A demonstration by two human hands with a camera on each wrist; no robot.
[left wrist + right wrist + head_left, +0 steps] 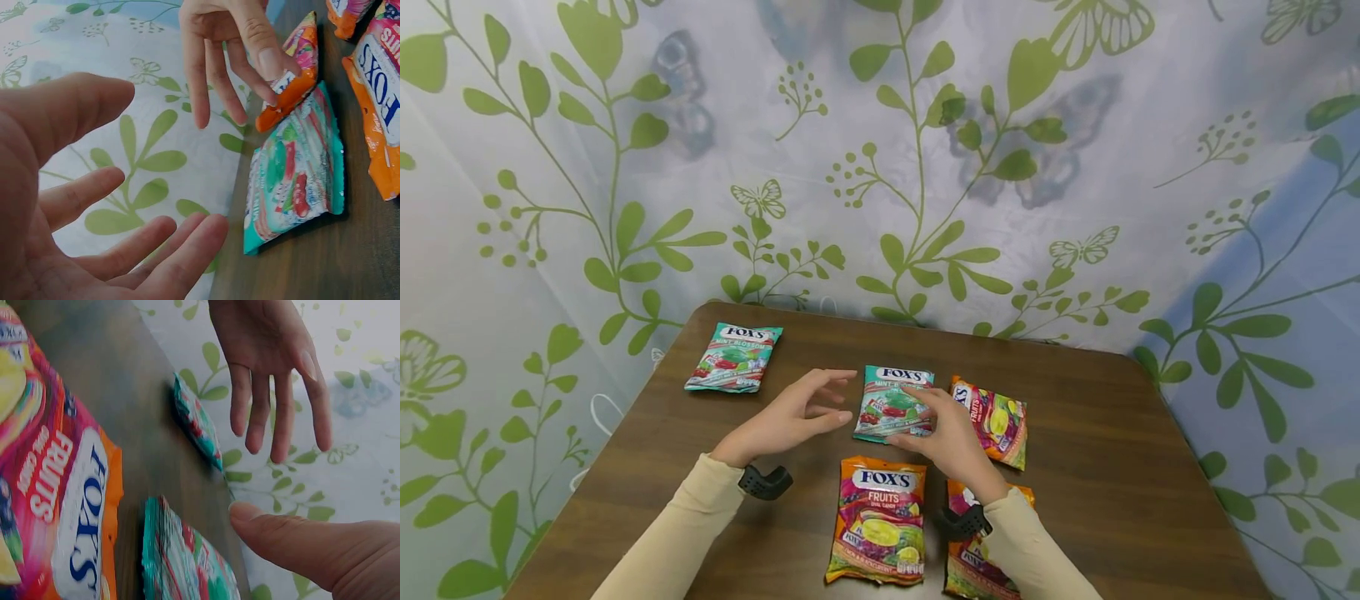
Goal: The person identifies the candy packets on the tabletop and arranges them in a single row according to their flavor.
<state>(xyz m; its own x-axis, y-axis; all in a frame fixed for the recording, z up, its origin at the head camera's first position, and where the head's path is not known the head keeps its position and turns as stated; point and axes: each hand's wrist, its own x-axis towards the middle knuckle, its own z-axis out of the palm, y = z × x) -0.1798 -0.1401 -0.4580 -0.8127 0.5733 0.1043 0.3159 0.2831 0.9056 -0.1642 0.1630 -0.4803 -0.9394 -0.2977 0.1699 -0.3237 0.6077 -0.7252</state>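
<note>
My left hand (793,418) is in the air left of a teal candy bag (887,417) labelled Fox's Mint Blossom, fingers apart and nothing in them. Over the right part of that bag hovers my right hand (949,437), its thumb and fingers spread loosely with nothing gripped. The left wrist view shows the teal bag (294,181) lying below both hands, with a gap between it and the right fingers (215,81). Only the thumb (281,540) of my right hand appears in the right wrist view, above the teal bag (187,562).
A second teal bag (734,358) lies at the table's back left. Orange-and-pink Fox's Fruits bags sit around: one at the front middle (878,525), one right of the teal bag (1000,421), one partly under the right forearm (977,550). A patterned curtain (880,208) hangs behind the brown table (1097,467).
</note>
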